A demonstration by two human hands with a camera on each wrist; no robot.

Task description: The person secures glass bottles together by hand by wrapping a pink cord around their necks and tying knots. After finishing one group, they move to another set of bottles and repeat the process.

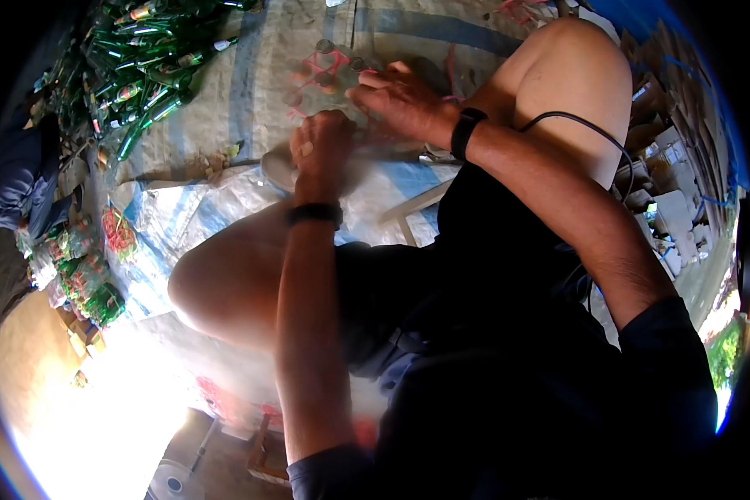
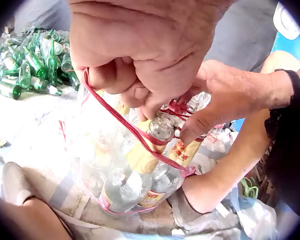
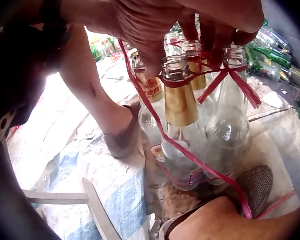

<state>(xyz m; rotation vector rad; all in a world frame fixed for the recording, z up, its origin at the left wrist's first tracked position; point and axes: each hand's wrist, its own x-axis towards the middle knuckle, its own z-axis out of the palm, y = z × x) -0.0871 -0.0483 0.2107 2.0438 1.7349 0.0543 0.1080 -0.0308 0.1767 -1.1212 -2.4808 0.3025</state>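
Observation:
Clear glass bottles (image 2: 132,187) (image 3: 225,125) with gold neck labels stand upright in a cluster, red string (image 2: 115,112) (image 3: 175,142) tied round their necks. My left hand (image 1: 321,143) (image 2: 145,45) (image 3: 140,27) is over them with fingers curled round the string, which runs from those fingers across the front bottles. My right hand (image 1: 404,104) (image 2: 235,92) (image 3: 222,15) has its fingers down among the necks, pinching string near the knot; its thumb lies beside a gold-labelled neck in the left wrist view. The head view blurs the bottles, and the hands partly hide some necks.
A heap of green bottles (image 1: 154,79) (image 2: 37,65) (image 3: 275,57) lies at the far left in the head view. Stacked cardboard (image 1: 675,158) stands at the right. My bent knees and feet flank the bottles. A pale wooden piece (image 1: 417,202) (image 3: 97,210) lies on the sheeting.

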